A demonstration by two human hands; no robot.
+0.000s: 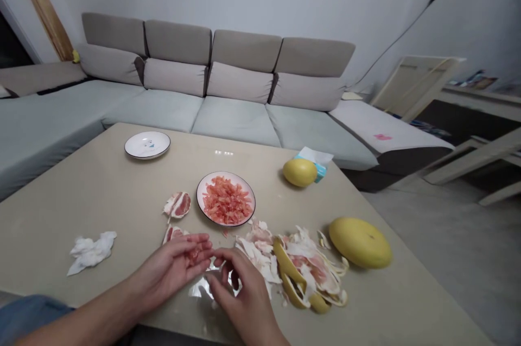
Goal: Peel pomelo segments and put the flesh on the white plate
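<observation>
My left hand is turned palm up, its fingers loosely cupped around a small piece of red pomelo flesh. Close by, my right hand reaches to the left fingertips, its thumb and bent index finger apart with nothing visible between them. Just beyond the hands, a dark-rimmed plate is heaped with loose red pomelo pulp. One pomelo segment lies left of that plate; another segment is partly hidden behind my left hand. Beside my right hand lies a pile of pomelo peel and white membrane.
Two whole yellow pomelos, one nearer and one farther, sit to the right, the farther by a tissue pack. A second plate and crumpled tissue lie left on the table. A sofa stands behind.
</observation>
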